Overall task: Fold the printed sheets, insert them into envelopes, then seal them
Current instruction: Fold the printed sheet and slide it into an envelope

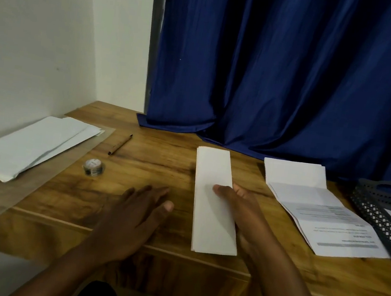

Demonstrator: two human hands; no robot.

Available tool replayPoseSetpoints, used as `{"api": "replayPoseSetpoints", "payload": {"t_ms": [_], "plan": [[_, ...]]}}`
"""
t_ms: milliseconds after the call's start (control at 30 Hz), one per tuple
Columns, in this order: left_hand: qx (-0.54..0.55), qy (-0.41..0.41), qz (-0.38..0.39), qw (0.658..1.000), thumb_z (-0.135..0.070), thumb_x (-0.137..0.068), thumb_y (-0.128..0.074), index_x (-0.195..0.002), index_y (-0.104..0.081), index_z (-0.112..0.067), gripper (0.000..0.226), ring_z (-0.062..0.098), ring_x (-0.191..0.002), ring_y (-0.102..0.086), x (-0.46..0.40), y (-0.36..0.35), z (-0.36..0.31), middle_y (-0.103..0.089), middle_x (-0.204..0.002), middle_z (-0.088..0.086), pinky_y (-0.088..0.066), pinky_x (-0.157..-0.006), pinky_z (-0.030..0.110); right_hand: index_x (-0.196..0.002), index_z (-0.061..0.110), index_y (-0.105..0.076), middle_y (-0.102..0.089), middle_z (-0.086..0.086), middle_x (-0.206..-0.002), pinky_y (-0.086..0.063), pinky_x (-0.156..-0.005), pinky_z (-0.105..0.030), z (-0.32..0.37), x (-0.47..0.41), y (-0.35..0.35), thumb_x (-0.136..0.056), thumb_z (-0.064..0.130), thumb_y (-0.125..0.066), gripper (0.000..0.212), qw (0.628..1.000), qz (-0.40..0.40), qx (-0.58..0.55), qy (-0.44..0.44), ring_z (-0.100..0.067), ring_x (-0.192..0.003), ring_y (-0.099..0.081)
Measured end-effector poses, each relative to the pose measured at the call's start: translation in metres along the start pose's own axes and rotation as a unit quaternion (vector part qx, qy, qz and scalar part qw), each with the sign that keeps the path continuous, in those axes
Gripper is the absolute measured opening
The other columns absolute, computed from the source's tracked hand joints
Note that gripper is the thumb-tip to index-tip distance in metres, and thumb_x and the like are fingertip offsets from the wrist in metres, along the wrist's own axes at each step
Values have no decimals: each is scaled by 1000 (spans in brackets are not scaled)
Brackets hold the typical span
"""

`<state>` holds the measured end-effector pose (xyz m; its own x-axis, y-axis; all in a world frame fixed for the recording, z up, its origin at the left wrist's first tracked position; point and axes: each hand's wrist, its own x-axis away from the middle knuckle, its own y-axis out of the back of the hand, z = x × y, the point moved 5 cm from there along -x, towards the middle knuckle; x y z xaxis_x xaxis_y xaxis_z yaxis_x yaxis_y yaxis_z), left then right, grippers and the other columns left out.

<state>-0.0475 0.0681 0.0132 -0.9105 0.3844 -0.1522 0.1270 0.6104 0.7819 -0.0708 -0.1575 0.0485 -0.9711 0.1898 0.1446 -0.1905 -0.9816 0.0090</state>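
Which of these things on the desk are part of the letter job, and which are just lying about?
Part of the job: folded sheet held by the right hand; printed sheet; envelopes; tape roll.
Lying about: pen, basket, curtain.

On the table point(152, 162), a folded sheet point(215, 200) lies between the tape roll point(93, 167) and pen point(120, 144) to its left and printed sheets point(325, 214) to its right; a basket point(384, 217) sits farthest right, envelopes point(31, 143) farthest left.
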Motion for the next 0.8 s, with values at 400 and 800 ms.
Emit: {"api": "replayPoseSetpoints", "payload": {"t_ms": [400, 800], "plan": [[188, -25, -3, 982, -54, -94, -62, -140, -45, -51, 49, -6, -119, -58, -5, 30, 6, -58, -133, -29, -55, -98, 31, -111, 38, -52, -60, 22, -92, -43, -60, -15, -29, -16, -19, -90, 42, -70, 28, 969, -64, 192, 140, 0, -82, -63], [-155, 173, -152, 961, -57, -88, -69, -128, -62, -26, 52, 21, -116, -62, -54, 202, 158, -66, -131, 0, -49, -97, 37, -126, 15, -60, -54, 16, -86, -36, -58, -19, -37, -29, -12, -94, 39, -63, 39, 971, -92, 182, 128, -4, -76, -54]]}}
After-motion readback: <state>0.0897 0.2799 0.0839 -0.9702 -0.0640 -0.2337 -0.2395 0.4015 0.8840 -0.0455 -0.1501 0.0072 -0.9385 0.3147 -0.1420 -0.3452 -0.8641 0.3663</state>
